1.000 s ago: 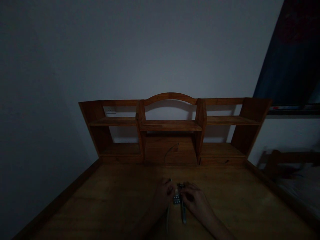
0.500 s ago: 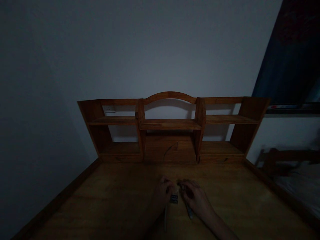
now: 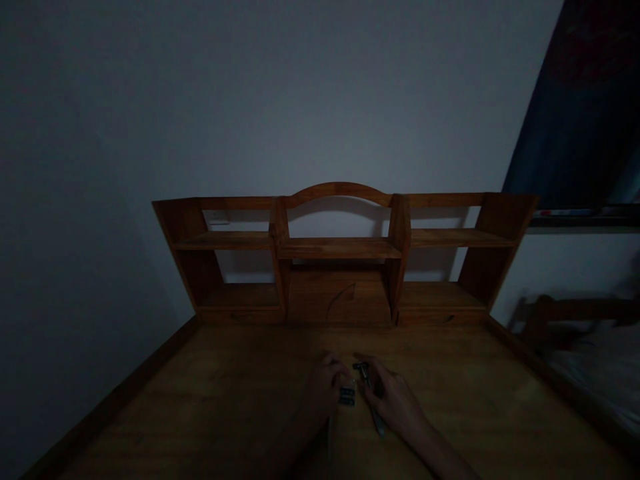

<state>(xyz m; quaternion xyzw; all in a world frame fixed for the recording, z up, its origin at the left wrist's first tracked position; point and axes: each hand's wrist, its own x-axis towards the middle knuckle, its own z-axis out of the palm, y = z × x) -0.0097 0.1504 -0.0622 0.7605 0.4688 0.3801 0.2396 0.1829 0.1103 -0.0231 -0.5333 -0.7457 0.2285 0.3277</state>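
In the dim head view, my right hand [image 3: 393, 395] is closed around what looks like a razor [image 3: 377, 421], with a dark crosswise head at the top and a slim grey handle slanting down toward me. My left hand [image 3: 323, 387] is closed, its fingertips bent together beside a small dark panel [image 3: 347, 396] with lighter marks. Whatever those fingers pinch is too dark and small to make out. Below the left hand a thin pale strip [image 3: 329, 440] runs toward me, partly hidden by the wrist. Only a narrow gap separates the two hands.
The wooden desk [image 3: 225, 400] has raised edges at both sides. A wooden shelf unit [image 3: 340, 250] stands along its back against the pale wall [image 3: 320, 100]. A thin cord [image 3: 341, 292] shows against the middle panel. At upper right hangs a dark curtain [image 3: 575, 120].
My right fingers have shifted so the razor's head and handle show more plainly. The left fingertips have moved slightly over the dark panel. The camera has moved a little.
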